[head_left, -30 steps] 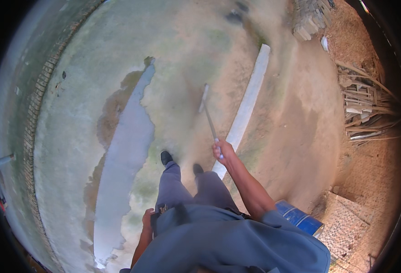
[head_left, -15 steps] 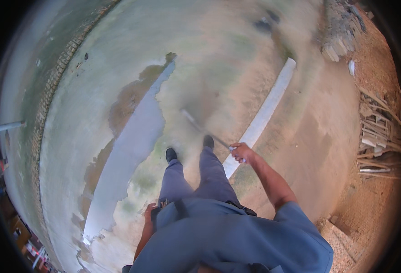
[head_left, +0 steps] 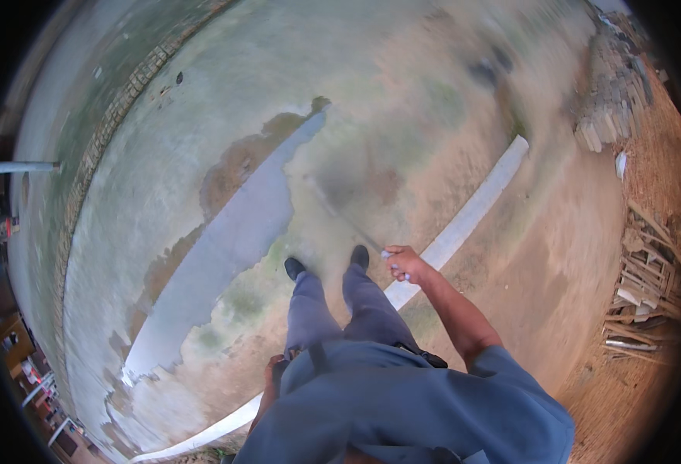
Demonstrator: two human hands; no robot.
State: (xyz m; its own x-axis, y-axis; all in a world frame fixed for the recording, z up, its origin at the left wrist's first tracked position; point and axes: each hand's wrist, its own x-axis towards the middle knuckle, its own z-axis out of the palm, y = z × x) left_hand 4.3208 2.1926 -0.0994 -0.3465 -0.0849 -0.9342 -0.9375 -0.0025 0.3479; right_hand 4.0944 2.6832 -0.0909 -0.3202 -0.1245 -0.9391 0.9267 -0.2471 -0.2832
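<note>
My right hand (head_left: 405, 264) is closed around the pale handle of a thin, dark stick (head_left: 364, 233). The shaft slants away to the far left over the ground, and its far end is smeared by motion, so its exact kind is unclear. This hand is out in front of me at the right, above a white strip (head_left: 476, 207) on the ground. Low at my left hip is my left hand (head_left: 274, 373), beside something small and dark. Its fingers are mostly hidden against my body.
A grey-blue puddle (head_left: 236, 228) with brown edges lies ahead to the left. Farther left runs a brick edging (head_left: 97, 143). At the right are a pile of wood pieces (head_left: 646, 290) and stacked blocks (head_left: 611, 120). A light pole (head_left: 22, 167) juts in at far left.
The view has turned, and more of a white strip shows at lower left. My right hand stays closed on the stick, whose far end is now more blurred.
</note>
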